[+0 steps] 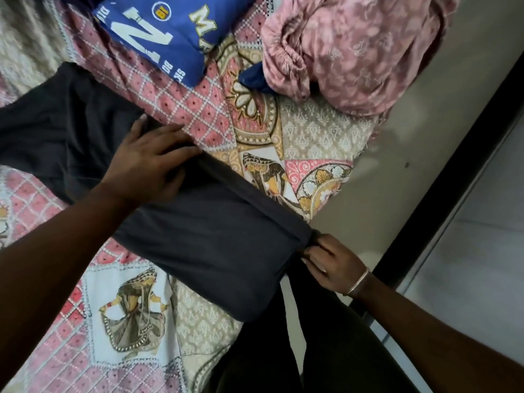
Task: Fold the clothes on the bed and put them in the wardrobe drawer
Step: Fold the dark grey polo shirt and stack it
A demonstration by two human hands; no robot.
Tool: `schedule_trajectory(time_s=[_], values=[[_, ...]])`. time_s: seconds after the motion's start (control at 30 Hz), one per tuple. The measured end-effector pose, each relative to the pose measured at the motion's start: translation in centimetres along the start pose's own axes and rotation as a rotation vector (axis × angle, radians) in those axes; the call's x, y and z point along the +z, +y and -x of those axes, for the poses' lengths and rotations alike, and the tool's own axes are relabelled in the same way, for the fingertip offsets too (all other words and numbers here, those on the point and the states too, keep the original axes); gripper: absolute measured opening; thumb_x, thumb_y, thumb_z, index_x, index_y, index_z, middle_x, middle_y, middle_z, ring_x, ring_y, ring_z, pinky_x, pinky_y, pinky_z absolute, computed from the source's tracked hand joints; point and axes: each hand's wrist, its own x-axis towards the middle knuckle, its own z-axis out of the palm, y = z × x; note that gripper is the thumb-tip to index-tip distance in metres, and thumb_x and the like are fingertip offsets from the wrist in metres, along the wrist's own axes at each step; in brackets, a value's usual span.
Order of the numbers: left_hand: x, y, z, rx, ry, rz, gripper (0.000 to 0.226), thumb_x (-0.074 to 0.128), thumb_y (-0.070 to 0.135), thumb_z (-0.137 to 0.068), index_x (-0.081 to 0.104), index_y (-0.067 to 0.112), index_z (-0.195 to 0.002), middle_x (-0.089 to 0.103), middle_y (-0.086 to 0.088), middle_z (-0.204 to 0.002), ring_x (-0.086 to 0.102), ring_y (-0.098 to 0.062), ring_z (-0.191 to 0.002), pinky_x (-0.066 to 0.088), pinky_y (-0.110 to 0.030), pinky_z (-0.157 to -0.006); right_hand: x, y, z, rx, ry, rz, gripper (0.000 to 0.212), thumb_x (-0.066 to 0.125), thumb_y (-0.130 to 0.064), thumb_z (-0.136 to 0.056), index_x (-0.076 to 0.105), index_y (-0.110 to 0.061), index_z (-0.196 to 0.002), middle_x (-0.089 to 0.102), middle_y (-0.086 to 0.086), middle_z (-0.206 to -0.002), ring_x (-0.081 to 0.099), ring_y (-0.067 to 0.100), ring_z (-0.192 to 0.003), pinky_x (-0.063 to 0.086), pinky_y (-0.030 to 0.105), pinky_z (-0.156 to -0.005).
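Left hand (147, 163) presses flat on dark grey cotton garment (209, 239); right hand (330, 265) pinches its corner at bed edge; uneven pull risks skewed fold, slide floorward.

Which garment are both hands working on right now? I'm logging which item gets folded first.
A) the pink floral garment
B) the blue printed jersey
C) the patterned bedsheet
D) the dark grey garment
D: the left hand rests flat on the dark grey garment, and the right hand pinches its corner at the bed's edge.
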Motion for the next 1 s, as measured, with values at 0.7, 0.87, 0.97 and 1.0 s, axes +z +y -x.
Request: schedule_trajectory(time_s=[0.7, 0.87, 0.97, 1.0], values=[[2.3, 34.3, 7.4, -2.188, 0.121, 1.239, 0.017, 0.059, 0.003, -0.085, 0.068, 0.014, -0.075, 0.069, -0.002, -0.069, 0.065, -0.019, -0.066, 0.049, -0.027, -0.059, -4.6, 2.4, -5.3, 0.415, -0.255, -0.41, 0.027, 0.082, -0.024, -0.079, 0.069, -0.009, -0.097, 0.065, -0.006, -0.085, 0.06, 0.005, -0.08, 0.047, 0.017, -0.075], [4.3, 35.6, 8.2, -2.214, -0.056, 1.398, 0.041, 0.078, 0.03, -0.075, 0.058, 0.02, -0.109, 0.065, 0.008, -0.1, 0.061, -0.018, -0.101, 0.048, -0.035, -0.087, -5.6, 2.7, -4.8, 0.264, -0.431, -0.385, 0.035, 0.059, -0.044, -0.089, 0.065, -0.01, -0.089, 0.065, 0.003, -0.084, 0.061, 0.018, -0.079, 0.047, 0.024, -0.073], [4.9, 35.8, 7.5, -2.173, 0.157, 1.407, 0.054, 0.08, 0.037, -0.077, 0.059, 0.019, -0.123, 0.067, 0.012, -0.11, 0.063, -0.003, -0.1, 0.049, -0.018, -0.078, -5.7, 2.3, -3.8, 0.333, -0.483, -0.379, 0.04, 0.053, -0.051, -0.092, 0.052, -0.011, -0.091, 0.064, 0.009, -0.077, 0.063, 0.03, -0.073, 0.051, 0.043, -0.065], [5.0, 36.2, 7.4, -2.14, 0.226, 1.428, 0.046, 0.079, 0.032, -0.082, 0.059, 0.022, -0.122, 0.066, 0.018, -0.108, 0.062, 0.008, -0.095, 0.046, -0.009, -0.073, -5.7, 1.9, -3.4, 0.35, -0.463, -0.389, 0.04, 0.053, -0.05, -0.091, 0.05, -0.01, -0.091, 0.064, 0.008, -0.075, 0.064, 0.027, -0.07, 0.051, 0.041, -0.061]])
